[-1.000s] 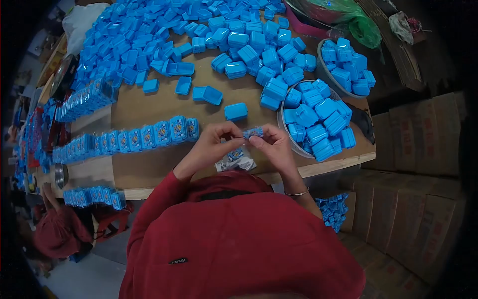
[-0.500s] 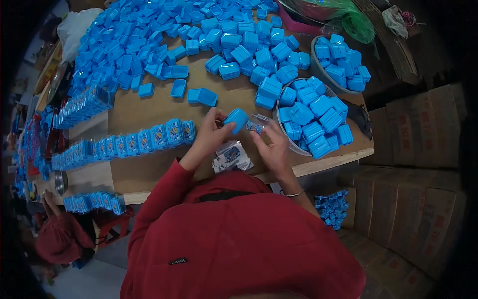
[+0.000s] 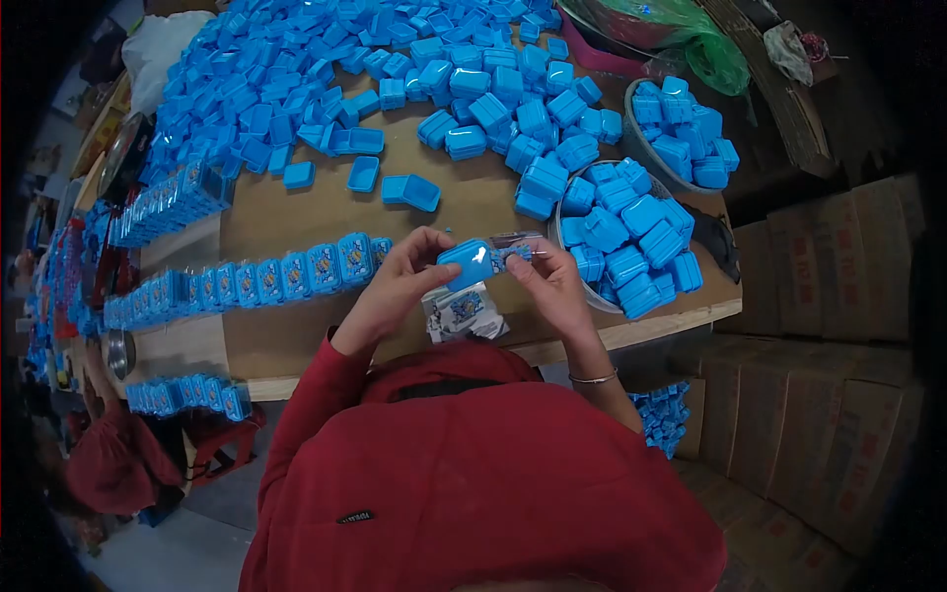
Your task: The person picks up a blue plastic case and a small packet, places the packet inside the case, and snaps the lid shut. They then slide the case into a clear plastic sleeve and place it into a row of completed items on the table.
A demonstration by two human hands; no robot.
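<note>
My left hand (image 3: 402, 281) is closed on a small blue plastic box (image 3: 466, 264), thumb along its near side. In my right hand (image 3: 554, 288) is a clear plastic bag with a colourful print (image 3: 511, 255), pinched between thumb and fingers. The bag's left end meets the right end of the box. Below the hands, near the table's front edge, lies a pile of flat printed bags (image 3: 466, 310). To the left of my left hand stands a long row of blue boxes in printed bags (image 3: 296, 274).
Loose blue box halves (image 3: 266, 89) cover the far left of the table (image 3: 286, 219). Closed blue boxes fill a near basin (image 3: 617, 308) and a far basin (image 3: 631, 126) at the right. Cartons (image 3: 819, 395) stand at right; another person (image 3: 113, 459) is at lower left.
My right hand has brought the printed bag up against the box's end. The box has tilted closer to level, and both hands sit nearer each other.
</note>
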